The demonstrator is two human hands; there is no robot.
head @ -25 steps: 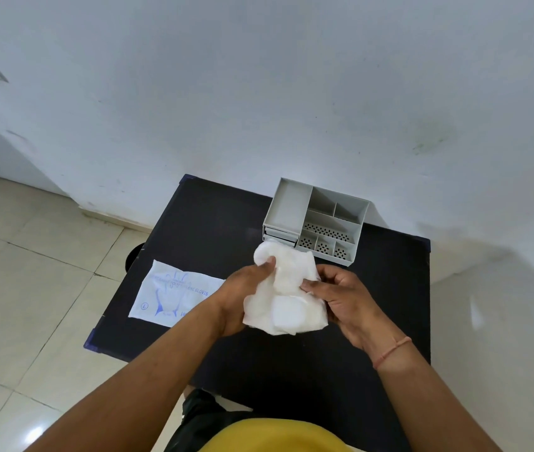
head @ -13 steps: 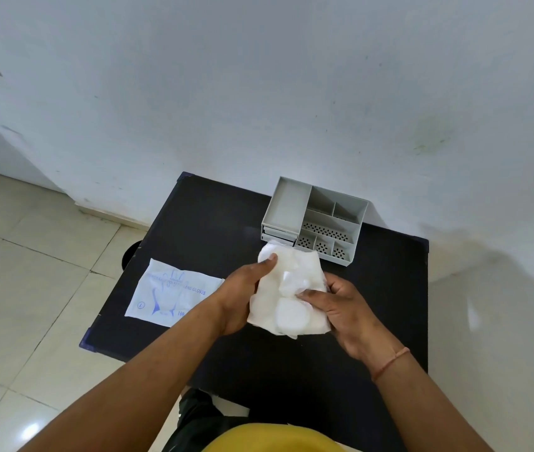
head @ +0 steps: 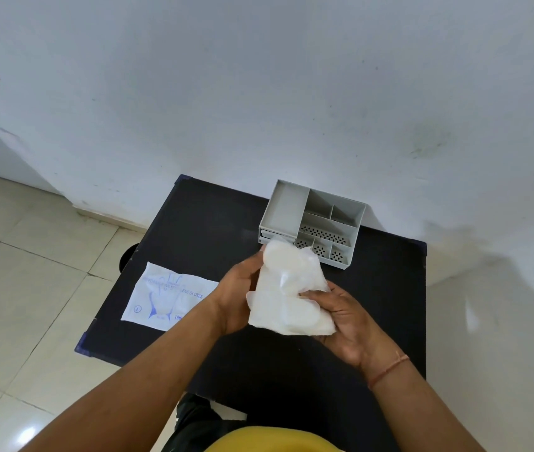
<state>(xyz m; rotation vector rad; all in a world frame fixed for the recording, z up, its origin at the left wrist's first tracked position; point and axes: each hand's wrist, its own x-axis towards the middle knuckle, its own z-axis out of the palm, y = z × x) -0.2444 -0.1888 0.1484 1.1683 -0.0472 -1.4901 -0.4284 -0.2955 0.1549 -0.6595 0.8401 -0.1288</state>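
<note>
A clear plastic bag of round white pads (head: 287, 288) is held above the middle of the black table (head: 194, 223). My left hand (head: 238, 293) grips the bag's left side, fingers behind it. My right hand (head: 340, 316) holds the bag from the right and underneath, with the thumb pressed on its front. Just behind the bag stands a grey plastic organizer (head: 316, 220) with several empty compartments, some with perforated floors.
A flat packet printed with blue glove artwork (head: 164, 293) lies on the table's left part, overhanging the edge slightly. A white wall rises right behind the table. Tiled floor surrounds it on the left and right.
Both hands have turned and shifted the bag slightly; its top now rises closer to the organizer's front, and my left thumb has slipped off the bag's front.
</note>
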